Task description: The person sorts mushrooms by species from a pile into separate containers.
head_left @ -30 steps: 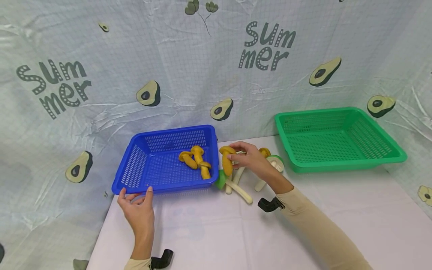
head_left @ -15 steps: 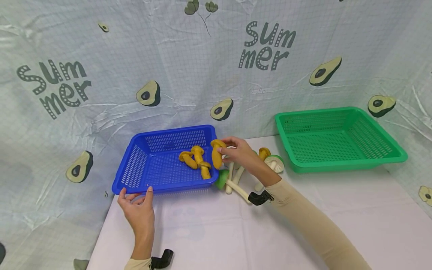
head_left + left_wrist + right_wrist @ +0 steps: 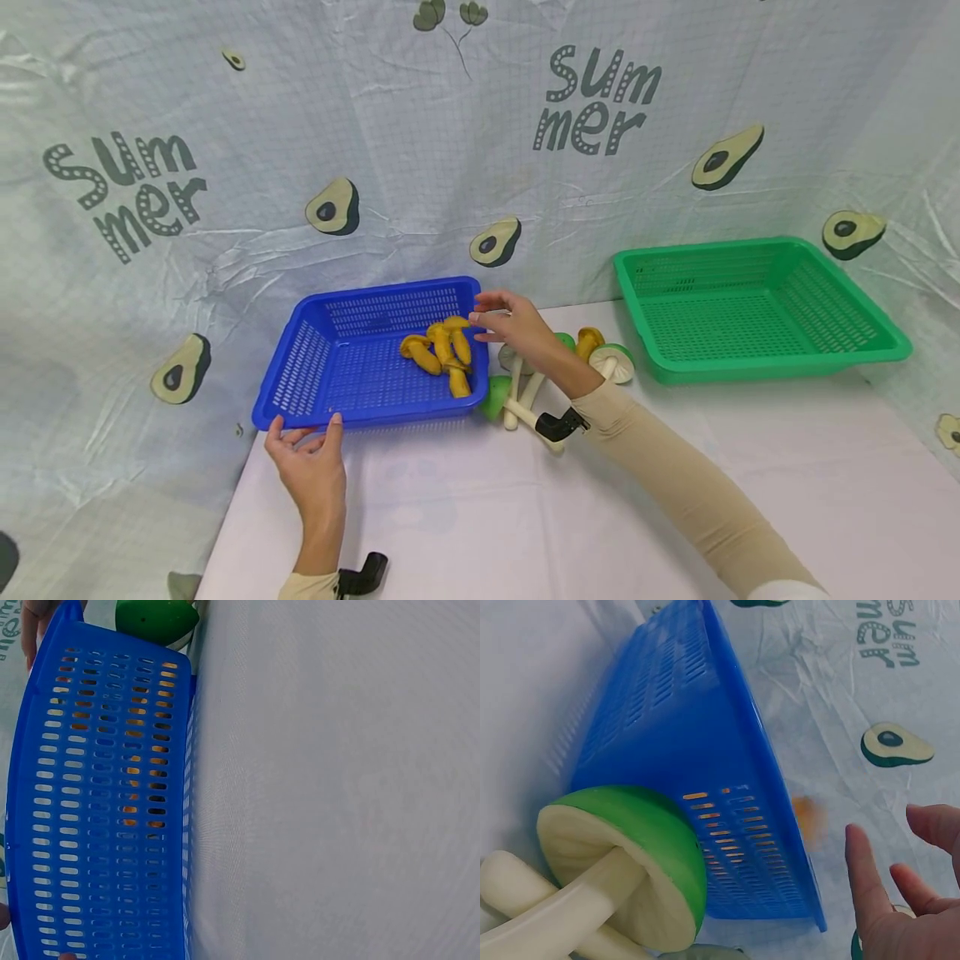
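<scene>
My left hand (image 3: 313,475) grips the front left rim of a blue basket (image 3: 420,410), thumb and fingers at its edge. Several yellow toy mushrooms (image 3: 422,357) lie in the right part of that basket. One more yellow mushroom (image 3: 459,340), a blur (image 3: 808,821) in the right wrist view, is just off the fingertips of my right hand (image 3: 517,329). That hand reaches over the basket's right rim, its fingers apart and holding nothing. Green-capped toy mushrooms (image 3: 495,398) with pale stems lie in a pile below it, partly hidden by the forearm.
A green basket (image 3: 765,367) stands at the back right, against the printed backdrop (image 3: 420,150). Between the baskets lie a yellow mushroom (image 3: 588,342) and a white-gilled, green-rimmed one (image 3: 613,363). A pale cloth (image 3: 465,517) covers the table.
My right hand has carried a yellow mushroom leftward over the blue basket's rim and let it go among the others. The left hand has stayed at the rim.
</scene>
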Motion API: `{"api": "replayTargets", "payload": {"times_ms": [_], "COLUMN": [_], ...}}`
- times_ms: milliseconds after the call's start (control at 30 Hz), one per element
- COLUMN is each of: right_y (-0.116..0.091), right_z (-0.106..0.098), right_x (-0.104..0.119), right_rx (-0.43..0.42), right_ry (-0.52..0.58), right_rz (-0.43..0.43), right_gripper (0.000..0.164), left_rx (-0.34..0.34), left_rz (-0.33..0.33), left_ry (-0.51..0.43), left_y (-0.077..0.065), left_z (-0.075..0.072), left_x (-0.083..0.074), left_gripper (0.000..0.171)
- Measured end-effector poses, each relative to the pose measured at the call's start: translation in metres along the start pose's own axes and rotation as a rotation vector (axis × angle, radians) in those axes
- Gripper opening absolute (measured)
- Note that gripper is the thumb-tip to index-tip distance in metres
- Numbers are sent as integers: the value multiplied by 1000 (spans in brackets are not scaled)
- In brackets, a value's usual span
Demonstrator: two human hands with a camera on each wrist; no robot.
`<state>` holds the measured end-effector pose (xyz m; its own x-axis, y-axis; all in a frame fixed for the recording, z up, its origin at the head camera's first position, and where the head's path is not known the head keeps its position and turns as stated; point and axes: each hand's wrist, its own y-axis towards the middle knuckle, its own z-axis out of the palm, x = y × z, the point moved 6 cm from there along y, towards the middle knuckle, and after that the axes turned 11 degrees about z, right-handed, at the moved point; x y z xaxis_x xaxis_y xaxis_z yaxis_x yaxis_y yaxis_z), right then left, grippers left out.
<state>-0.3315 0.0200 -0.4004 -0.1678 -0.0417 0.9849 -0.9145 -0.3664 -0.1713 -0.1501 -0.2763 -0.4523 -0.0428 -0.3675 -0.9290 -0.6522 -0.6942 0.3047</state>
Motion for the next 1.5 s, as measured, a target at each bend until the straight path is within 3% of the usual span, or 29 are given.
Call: {"api": "replayTargets", "payload": {"times_ms": [233, 700, 1100, 1500], "right_y": [-5, -26, -35, -38], "right_z": [-12, -59, -106, -134], "right_x": [-2, -9, -33, -38], "right_rx": [-43, -117, -210, -266], "right_ry": [-52, -111, -198, -211], "right_rz": [-25, -85, -63, -43], "right_gripper": [44, 38, 49, 55], "left_rx": [1, 5, 12, 8], "left_rz": [5, 14, 17, 16], "left_ry": [-6, 16, 16, 1], "left_y": [0, 0, -2, -2], "left_z": [1, 0, 0, 0], "left_x": [-1, -1, -2, -1], "left_gripper": [84, 84, 84, 83]}}
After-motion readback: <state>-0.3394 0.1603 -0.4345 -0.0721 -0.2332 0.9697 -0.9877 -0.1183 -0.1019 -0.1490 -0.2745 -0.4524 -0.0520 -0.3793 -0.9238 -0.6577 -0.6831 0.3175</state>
